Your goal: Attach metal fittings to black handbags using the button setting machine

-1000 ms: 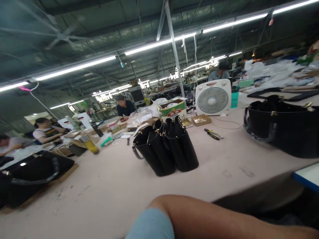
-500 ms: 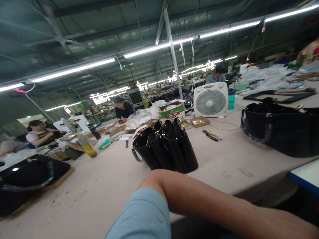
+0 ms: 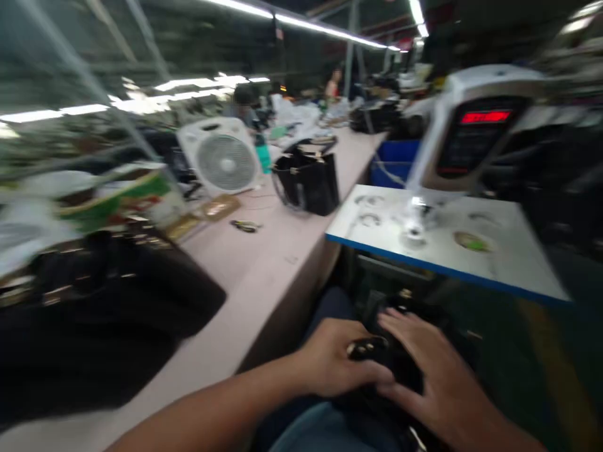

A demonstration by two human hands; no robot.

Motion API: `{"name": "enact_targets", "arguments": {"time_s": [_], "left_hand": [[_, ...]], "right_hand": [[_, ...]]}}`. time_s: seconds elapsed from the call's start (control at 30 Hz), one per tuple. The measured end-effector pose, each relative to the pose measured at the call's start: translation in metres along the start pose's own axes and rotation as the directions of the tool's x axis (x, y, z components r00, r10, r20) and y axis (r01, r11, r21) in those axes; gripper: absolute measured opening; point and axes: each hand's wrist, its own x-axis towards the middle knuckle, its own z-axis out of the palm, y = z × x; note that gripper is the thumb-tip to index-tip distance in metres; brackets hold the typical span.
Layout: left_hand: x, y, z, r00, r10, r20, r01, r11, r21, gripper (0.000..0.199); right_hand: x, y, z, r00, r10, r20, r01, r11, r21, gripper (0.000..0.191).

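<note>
A black bag point(image 3: 404, 363) lay in the person's lap point(image 3: 333, 309), below the level of the worktop point(image 3: 271, 270), with both hands on it, so work on this piece looked to be under way rather than finished. The left hand point(image 3: 330, 358) had its fingers curled round a dark, gold-studded part of the bag, seemingly grasping it; the right hand point(image 3: 436, 371) lay over the other side, fingers stretched out, and blur left it impossible to tell whether they gripped or only rested. Gold fittings already showed on the bag, but what remained to be done on it was hidden under the hands. More black bags point(image 3: 117, 326) stood on the worktop at the left, also with gold metal at their tops, and a further bag point(image 3: 311, 187) stood near the far end; whether any was complete could not be told. The pliers point(image 3: 245, 226) lay apart from both hands. As for room, the lap was a tight pocket: the worktop's edge ran slanting away past the left forearm, and the blue rim of the machine's table point(image 3: 509, 251) crossed just ahead of the hands, with the machine point(image 3: 485, 135) above it. A gap opened between those two edges, and the floor at the right looked the freest side for moving the elbow.
</note>
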Motion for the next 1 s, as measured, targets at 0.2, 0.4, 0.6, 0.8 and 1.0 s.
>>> {"name": "enact_targets", "arguments": {"time_s": [0.2,0.4,0.6,0.8,1.0], "left_hand": [[0.058,0.006,-0.006,0.989,-0.099,0.114,0.119,0.975,-0.188,0.039],[0.079,-0.007,0.022,0.966,-0.245,0.087,0.26,0.918,-0.299,0.043],[0.085,-0.052,0.038,0.927,-0.375,-0.015,0.339,0.852,-0.399,0.044],[0.087,-0.063,0.037,0.89,-0.447,-0.092,0.361,0.812,-0.458,0.04],[0.09,-0.061,0.033,0.879,-0.441,-0.179,0.325,0.831,-0.451,0.036]], "right_hand": [[0.021,0.009,-0.054,0.997,0.034,0.074,-0.035,0.999,0.021,0.042],[0.023,0.014,-0.083,0.957,0.208,0.202,-0.202,0.978,-0.054,0.032],[0.016,0.038,-0.049,0.901,0.399,0.171,-0.417,0.905,0.087,0.018],[0.027,0.047,-0.041,0.869,0.457,0.189,-0.487,0.859,0.16,0.026],[0.036,0.048,-0.036,0.865,0.456,0.209,-0.486,0.864,0.127,0.026]]}}
